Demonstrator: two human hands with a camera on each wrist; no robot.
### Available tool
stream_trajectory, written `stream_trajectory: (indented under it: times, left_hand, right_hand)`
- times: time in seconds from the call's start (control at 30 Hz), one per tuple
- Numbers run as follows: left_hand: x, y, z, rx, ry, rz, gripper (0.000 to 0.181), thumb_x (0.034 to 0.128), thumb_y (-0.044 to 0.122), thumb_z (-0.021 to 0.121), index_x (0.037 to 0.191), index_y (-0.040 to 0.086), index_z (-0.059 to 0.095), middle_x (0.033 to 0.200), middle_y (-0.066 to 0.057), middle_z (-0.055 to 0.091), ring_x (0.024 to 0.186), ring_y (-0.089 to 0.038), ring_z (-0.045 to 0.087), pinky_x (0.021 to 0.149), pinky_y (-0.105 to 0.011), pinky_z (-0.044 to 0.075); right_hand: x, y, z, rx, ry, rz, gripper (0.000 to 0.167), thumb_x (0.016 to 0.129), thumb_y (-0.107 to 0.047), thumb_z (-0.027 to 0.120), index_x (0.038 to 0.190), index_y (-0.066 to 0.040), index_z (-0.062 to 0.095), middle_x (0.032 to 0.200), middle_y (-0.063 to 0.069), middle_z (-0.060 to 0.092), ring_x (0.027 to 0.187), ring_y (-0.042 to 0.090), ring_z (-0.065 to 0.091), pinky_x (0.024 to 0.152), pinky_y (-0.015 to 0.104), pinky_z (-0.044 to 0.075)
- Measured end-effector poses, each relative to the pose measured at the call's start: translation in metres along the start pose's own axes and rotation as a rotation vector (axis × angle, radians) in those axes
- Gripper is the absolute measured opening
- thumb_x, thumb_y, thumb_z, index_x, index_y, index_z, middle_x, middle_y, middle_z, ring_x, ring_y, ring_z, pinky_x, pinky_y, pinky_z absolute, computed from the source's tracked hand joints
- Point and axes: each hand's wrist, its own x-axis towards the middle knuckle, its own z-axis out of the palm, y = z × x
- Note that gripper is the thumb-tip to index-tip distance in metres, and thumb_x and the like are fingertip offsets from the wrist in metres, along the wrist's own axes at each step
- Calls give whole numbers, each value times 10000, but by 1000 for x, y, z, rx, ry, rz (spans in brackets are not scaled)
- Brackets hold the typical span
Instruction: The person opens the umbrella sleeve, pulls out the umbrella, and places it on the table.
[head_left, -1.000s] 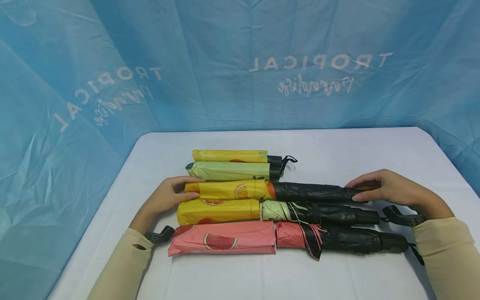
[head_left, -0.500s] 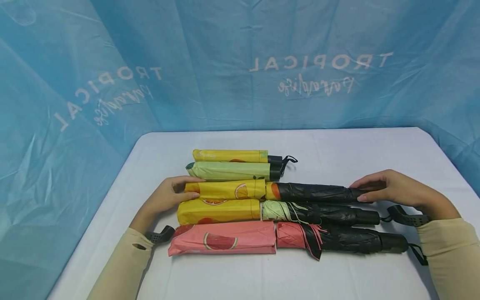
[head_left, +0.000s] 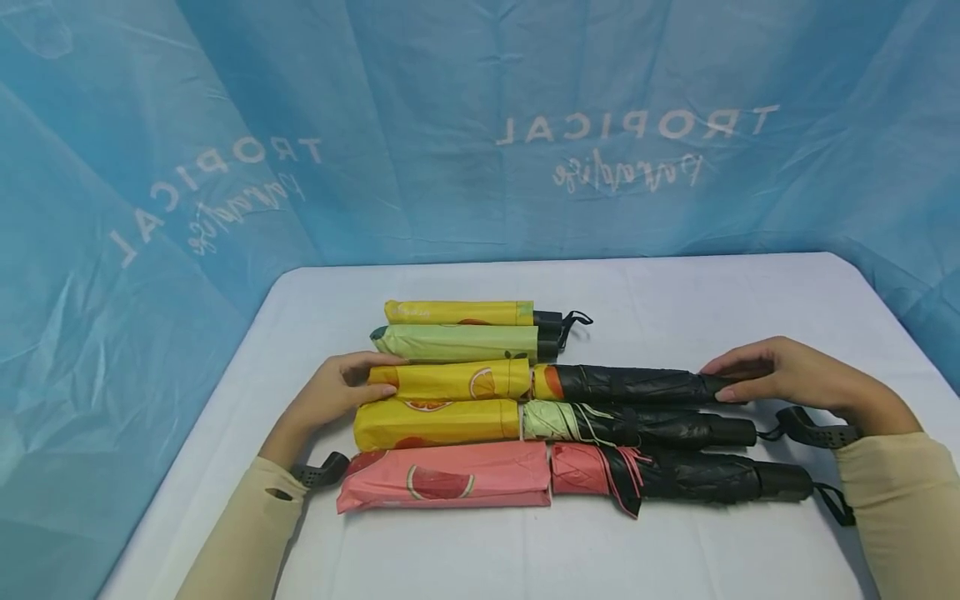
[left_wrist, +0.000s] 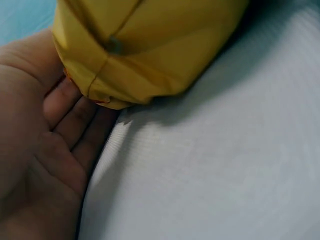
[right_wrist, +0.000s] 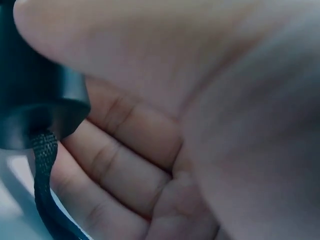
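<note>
My left hand [head_left: 337, 392] grips the left end of an upper yellow sleeve [head_left: 442, 380] with an orange-slice print; in the left wrist view its yellow fabric end [left_wrist: 145, 55] lies against the fingers. Thumb and fingers of my right hand [head_left: 795, 379] pinch the handle end of a folded black umbrella [head_left: 637, 384] with a yellow and orange tip. A narrow gap parts that tip from the sleeve. The right wrist view shows the dark handle [right_wrist: 45, 95] with a woven strap [right_wrist: 45, 185] beside my curled fingers [right_wrist: 120, 155].
Below lie a yellow sleeve [head_left: 450, 421] beside a green-and-black umbrella [head_left: 660, 427], and a pink sleeve [head_left: 487, 475] beside a pink-and-black umbrella [head_left: 697, 477]. Behind are sleeved umbrellas, yellow [head_left: 480, 312] and green [head_left: 480, 342], on the white table [head_left: 750, 300]. Blue sheeting [head_left: 450, 167] hangs behind.
My right hand has moved slightly right with the black umbrella, and a narrow gap now shows between its tip and the upper yellow sleeve. The left hand has stayed in place.
</note>
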Motion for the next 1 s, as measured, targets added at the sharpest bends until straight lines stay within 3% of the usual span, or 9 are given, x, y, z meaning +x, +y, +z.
stream_trajectory:
  times: [0.17, 0.3, 0.4, 0.47, 0.6, 0.77, 1.0]
  left_hand:
    - [-1, -12, -4, -114, 64, 48, 339, 980, 143, 712, 1315, 101, 676, 1307, -62, 670, 1207, -159, 618, 1003, -230, 484]
    - [-1, -17, -8, -239, 215, 31, 299, 1010, 145, 669, 1279, 14, 660, 1237, -49, 701, 1185, -145, 627, 1005, -212, 477]
    - [3, -17, -11, -393, 335, 35, 300, 1022, 157, 652, 1251, -36, 636, 1199, -47, 692, 1180, -173, 623, 1017, -227, 477]
    - [6, -19, -12, -498, 376, 47, 306, 1024, 145, 645, 1250, -59, 617, 1200, -68, 671, 1196, -200, 610, 1031, -254, 474]
    - [14, -25, -15, -587, 370, 60, 316, 1029, 112, 627, 1299, -50, 599, 1234, -75, 646, 1232, -205, 586, 1056, -288, 458]
    - [24, -27, -17, -586, 339, 60, 374, 1037, 113, 613, 1374, -39, 559, 1294, -91, 623, 1283, -211, 556, 1070, -280, 442]
    - [41, -17, -14, -431, 290, 36, 425, 1037, 186, 623, 1425, 22, 563, 1376, -92, 614, 1328, -198, 521, 1069, -215, 425]
  right_hand:
    - [0, -3, 0, 12, -1, 18, 474, 930, -342, 767, 1338, -118, 673, 1336, 117, 657, 1152, 184, 647, 808, 330, 571]
    - [0, -14, -2, -14, 65, -1, 469, 962, -361, 729, 1358, -121, 657, 1344, 103, 658, 1169, 225, 654, 817, 301, 567]
    - [2, -31, -2, -46, 166, -30, 434, 972, -377, 714, 1348, -163, 670, 1337, 62, 665, 1189, 249, 643, 826, 254, 550]
    - [4, -45, -1, -49, 222, -49, 410, 967, -383, 720, 1330, -196, 683, 1323, 22, 673, 1197, 230, 638, 840, 222, 538]
    - [13, -74, 3, -24, 245, -92, 379, 957, -393, 731, 1299, -233, 704, 1290, -32, 687, 1178, 175, 649, 872, 225, 538]
    - [40, -106, 13, -50, 184, -189, 368, 965, -388, 723, 1285, -207, 720, 1252, -12, 708, 1132, 169, 670, 904, 410, 568]
    - [85, -142, 25, -85, 177, -276, 324, 970, -260, 734, 1277, -158, 726, 1239, 33, 716, 1087, 192, 688, 892, 472, 567]
